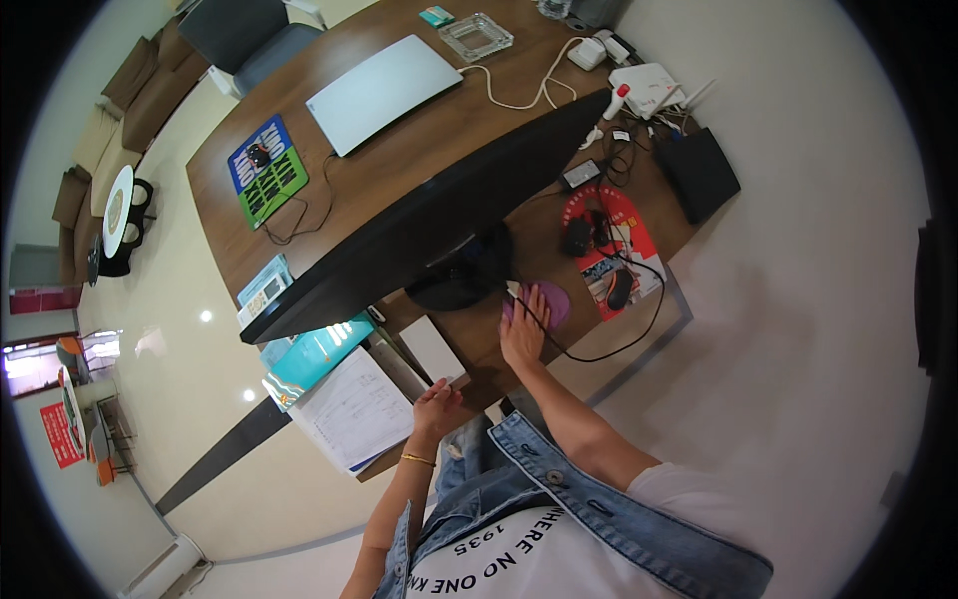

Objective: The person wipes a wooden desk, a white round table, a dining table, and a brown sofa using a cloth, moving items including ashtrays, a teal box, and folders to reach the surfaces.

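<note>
My right hand [526,329] lies palm down on a purple cloth [555,302], holding it against the wooden desktop [479,352] in front of the monitor stand. A black cable [591,359] loops past this hand. My left hand [436,404] has its fingertips on the near end of a white box [430,346], gripping its corner; the undersides of the fingers are partly hidden. Left of the box lies a stack of papers [355,408] with handwriting, beside a teal folder or packet [322,359]. The black monitor [449,210] stands tilted across the view, back side showing.
A red mouse pad [644,232] carries a black-orange mouse [620,289]. Beyond the monitor are a closed silver laptop [385,93], a glass ashtray [477,36] and a blue-green mouse pad [288,180]. A white router [647,86], black box [696,176] and tangled cables crowd the right end.
</note>
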The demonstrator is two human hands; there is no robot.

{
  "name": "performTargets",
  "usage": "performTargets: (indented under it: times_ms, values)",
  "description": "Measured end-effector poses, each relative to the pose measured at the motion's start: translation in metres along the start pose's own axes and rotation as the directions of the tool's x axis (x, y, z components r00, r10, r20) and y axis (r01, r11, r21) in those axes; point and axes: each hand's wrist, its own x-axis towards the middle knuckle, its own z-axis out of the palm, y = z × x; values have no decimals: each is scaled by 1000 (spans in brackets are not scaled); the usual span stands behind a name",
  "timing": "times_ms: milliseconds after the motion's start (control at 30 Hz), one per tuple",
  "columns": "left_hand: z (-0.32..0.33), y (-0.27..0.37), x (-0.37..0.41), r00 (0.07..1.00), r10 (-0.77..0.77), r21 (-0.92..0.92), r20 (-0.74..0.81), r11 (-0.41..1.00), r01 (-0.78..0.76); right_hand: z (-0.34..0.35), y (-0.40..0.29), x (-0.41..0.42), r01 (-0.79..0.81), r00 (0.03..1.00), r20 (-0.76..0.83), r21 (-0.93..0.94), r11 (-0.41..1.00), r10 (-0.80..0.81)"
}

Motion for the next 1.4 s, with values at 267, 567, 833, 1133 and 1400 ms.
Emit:
performTargets:
  times_ms: [267,567,833,1133,1400]
  values:
    - [-6,-6,22,998,51,29,33,998,-52,2,2,39,-191,980,-78,-86,978,185]
    - [1,2,-27,981,187,243,58,950,-196,-6,-7,-71,239,946,220,26,971,-239]
    - [-92,77,-39,795,602,339,-82,767,-545,-10,22,-91,552,755,436,-21,833,-490]
    - [-191,185,43,859,10,-582,-512,732,-355,-43,10,-60,503,759,399,140,853,-514]
    - [-212,174,79,787,185,-520,-588,659,-543,-59,11,-75,417,832,349,120,901,-432]
